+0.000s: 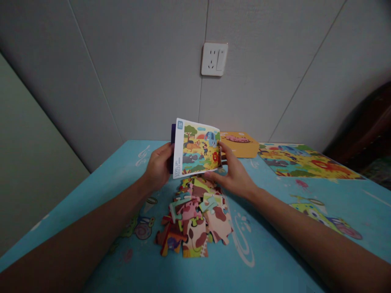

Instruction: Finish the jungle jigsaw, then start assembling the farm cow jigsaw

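A puzzle picture card [198, 150] with a white margin and a savanna animal scene is held up above the table. My left hand [159, 167] grips its left side, where a dark blue edge shows behind the card. On the other side, my right hand [233, 173] pinches the right edge, thumb near the lower corner and fingers at the top. Below both hands lies a heap of loose jigsaw pieces [195, 219], some with brown-and-cream patches and some pink, overlapping one another. The top of the heap is partly hidden by the card.
Behind my right hand an orange card [244, 144] with a pink shape rests by the wall. An assembled animal puzzle [305, 160] lies flat at the right. The blue cartoon-print tablecloth [116, 162] reaches the grey wall, which carries a white socket [214, 59].
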Demonstrator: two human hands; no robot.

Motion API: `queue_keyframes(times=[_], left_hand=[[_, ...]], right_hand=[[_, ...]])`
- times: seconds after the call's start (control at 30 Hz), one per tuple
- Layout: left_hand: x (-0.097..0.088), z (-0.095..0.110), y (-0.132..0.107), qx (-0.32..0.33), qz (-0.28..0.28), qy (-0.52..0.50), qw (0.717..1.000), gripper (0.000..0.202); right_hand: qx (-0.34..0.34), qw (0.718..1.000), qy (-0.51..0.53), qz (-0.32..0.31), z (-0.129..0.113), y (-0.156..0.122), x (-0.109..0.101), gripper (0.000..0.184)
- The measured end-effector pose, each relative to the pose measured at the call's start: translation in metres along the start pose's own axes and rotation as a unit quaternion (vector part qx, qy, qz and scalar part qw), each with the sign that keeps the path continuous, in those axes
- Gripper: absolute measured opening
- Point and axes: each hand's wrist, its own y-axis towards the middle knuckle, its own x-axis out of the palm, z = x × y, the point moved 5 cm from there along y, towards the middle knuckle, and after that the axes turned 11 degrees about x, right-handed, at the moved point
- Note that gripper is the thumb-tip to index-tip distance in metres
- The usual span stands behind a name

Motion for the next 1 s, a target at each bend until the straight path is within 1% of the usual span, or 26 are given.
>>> queue_keyframes(times=[0.13, 0.23, 0.33, 0.47, 0.53, 0.67, 0.7, 0.77, 0.87, 0.93, 1.0], left_hand=[[0.001, -0.003, -0.002, 0.053, -0.020, 0.089, 0.994, 0.060], [0.005, 0.000, -0.004, 0.082, -0.035, 0.128, 0.988, 0.060], [0.009, 0.004, -0.005, 0.095, -0.045, 0.134, 0.985, 0.061], [0.009, 0.006, -0.004, 0.092, -0.046, 0.130, 0.986, 0.071], [0.009, 0.004, -0.004, 0.084, -0.047, 0.127, 0.987, 0.075], [0.007, -0.001, -0.007, 0.074, -0.059, 0.146, 0.985, 0.067], [0.006, -0.002, -0.008, 0.073, -0.068, 0.158, 0.982, 0.064], [0.006, -0.005, -0.010, 0.073, -0.086, 0.179, 0.977, 0.059], [0.007, -0.006, -0.012, 0.079, -0.103, 0.188, 0.973, 0.057], [0.008, -0.004, -0.013, 0.085, -0.106, 0.190, 0.972, 0.058], [0.010, -0.002, -0.013, 0.089, -0.106, 0.193, 0.971, 0.058]], right_hand=[[0.003, 1.000, 0.004, -0.008, 0.003, 0.001, 0.003, 0.112], [-0.010, 1.000, -0.014, -0.004, 0.001, 0.001, 0.003, 0.119], [-0.018, 1.000, -0.024, -0.003, -0.003, 0.000, 0.001, 0.117], [-0.031, 0.999, -0.026, -0.013, -0.005, -0.001, -0.001, 0.102], [-0.032, 0.999, -0.027, -0.014, -0.006, -0.001, -0.002, 0.102], [-0.045, 0.998, -0.035, -0.021, -0.008, -0.001, 0.000, 0.123], [-0.051, 0.998, -0.034, -0.023, -0.010, -0.001, 0.000, 0.124], [-0.061, 0.997, -0.029, -0.027, -0.012, -0.002, 0.000, 0.119], [-0.064, 0.997, -0.028, -0.031, -0.014, -0.003, -0.001, 0.111], [-0.071, 0.996, -0.028, -0.035, -0.014, -0.003, -0.001, 0.111], [-0.084, 0.995, -0.017, -0.048, -0.013, -0.003, 0.000, 0.117]])
